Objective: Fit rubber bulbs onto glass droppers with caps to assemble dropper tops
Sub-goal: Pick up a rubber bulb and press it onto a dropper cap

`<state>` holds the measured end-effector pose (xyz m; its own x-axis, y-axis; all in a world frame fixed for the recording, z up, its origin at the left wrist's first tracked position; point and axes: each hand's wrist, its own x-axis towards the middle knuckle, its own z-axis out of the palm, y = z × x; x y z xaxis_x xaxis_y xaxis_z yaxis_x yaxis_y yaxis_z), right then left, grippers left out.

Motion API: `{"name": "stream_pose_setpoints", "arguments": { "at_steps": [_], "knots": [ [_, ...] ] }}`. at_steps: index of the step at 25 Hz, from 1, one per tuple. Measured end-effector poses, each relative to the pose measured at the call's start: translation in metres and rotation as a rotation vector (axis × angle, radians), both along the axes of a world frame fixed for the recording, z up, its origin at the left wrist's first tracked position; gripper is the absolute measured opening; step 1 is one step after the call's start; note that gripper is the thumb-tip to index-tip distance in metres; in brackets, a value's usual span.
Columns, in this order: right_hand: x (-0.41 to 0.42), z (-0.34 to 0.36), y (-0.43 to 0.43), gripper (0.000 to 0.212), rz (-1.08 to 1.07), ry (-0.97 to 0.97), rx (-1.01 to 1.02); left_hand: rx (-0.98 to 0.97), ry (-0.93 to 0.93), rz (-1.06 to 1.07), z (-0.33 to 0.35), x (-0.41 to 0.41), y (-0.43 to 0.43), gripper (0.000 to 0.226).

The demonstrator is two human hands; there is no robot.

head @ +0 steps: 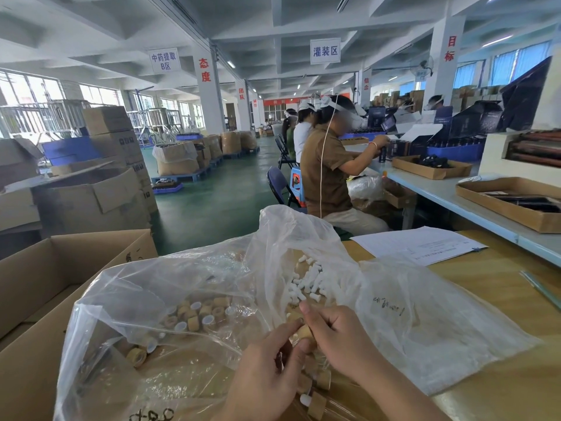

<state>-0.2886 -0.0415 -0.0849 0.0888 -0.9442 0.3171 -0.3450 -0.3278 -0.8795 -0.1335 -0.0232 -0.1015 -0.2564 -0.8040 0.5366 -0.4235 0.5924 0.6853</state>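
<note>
Left hand and right hand pinch one tan cap by the table front edge, fingers curled. Looks light and stiff; the white bulbs look squishy, so I'd grip the cap's sides.

Over bagged caps and white bulbs, left grip and right grip pinch a tan cap.

Open passage: bare table at right, bounded far by a paper sheet and at the right edge by glass tubes. Obstacles: crumpled plastic bags covering the centre, raised on the far side; a cardboard box walling the left; the left hand and right hand, joined round a cap, near centre.
</note>
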Motion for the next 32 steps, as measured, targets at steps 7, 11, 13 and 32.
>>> {"name": "stream_pose_setpoints", "arguments": {
  "at_steps": [7, 11, 13, 32],
  "knots": [
    [0.009, -0.003, 0.009, 0.049, 0.074, 0.065, -0.092, -0.013, -0.150, 0.079, 0.005, 0.001, 0.005, 0.062],
    [0.009, -0.005, 0.007, 0.059, 0.108, 0.012, -0.047, 0.044, -0.104, 0.074, 0.002, -0.003, 0.003, 0.057],
    [0.010, -0.009, 0.006, 0.065, 0.098, 0.014, -0.040, 0.067, -0.054, 0.075, -0.001, -0.005, 0.002, 0.054],
    [0.011, 0.004, 0.009, 0.054, 0.059, -0.003, -0.012, 0.004, 0.036, -0.021, 0.001, -0.006, 0.004, 0.033]
  ]
}}
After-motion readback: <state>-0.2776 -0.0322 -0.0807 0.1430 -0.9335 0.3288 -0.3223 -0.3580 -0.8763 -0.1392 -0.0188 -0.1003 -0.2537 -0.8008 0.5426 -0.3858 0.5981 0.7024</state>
